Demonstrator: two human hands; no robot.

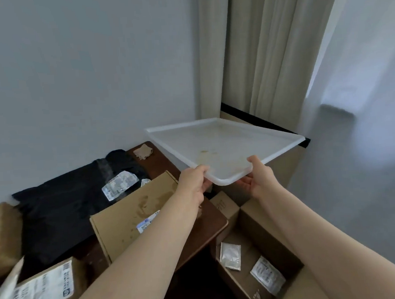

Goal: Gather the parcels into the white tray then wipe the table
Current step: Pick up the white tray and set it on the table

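A flat white tray (pixel 226 143) with a low rim and a brownish stain hangs in the air above the table's right end. My left hand (pixel 194 184) grips its near rim on the left and my right hand (pixel 259 178) grips the same rim on the right. On the dark wooden table (pixel 210 220) lie a flat cardboard parcel (pixel 131 215) with a label, a black plastic mailer (pixel 65 203) with a white label, a brown parcel (pixel 3 235) at the left edge and a labelled box (pixel 45 290) at the front left.
A crumpled beige cloth (pixel 143 152) lies at the table's far corner. An open cardboard box (pixel 256 256) holding white packets stands on the floor to the right. Beige curtains (pixel 262 50) and a dark-edged ledge are behind the tray; a wall runs along the back.
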